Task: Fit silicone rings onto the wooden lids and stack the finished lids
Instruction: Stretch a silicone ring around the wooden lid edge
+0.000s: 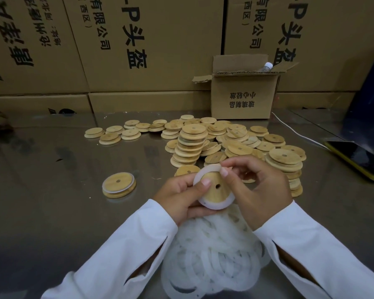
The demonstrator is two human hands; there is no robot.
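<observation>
My left hand (180,196) grips a round wooden lid (216,192) with a small centre hole, thumb pressed on its face. A white silicone ring (219,205) runs around the lid's edge. My right hand (258,186) pinches the ring at the lid's top rim. Below my hands lies a heap of loose white silicone rings (212,255). One lid with a ring on it (119,184) lies flat on the table to the left. Behind my hands are stacks and a loose spread of bare wooden lids (225,139).
The shiny metal table (52,201) is walled at the back by large cardboard cartons (138,50). A small open carton (243,93) holds a bottle. A phone (358,158) with a white cable lies at the right edge.
</observation>
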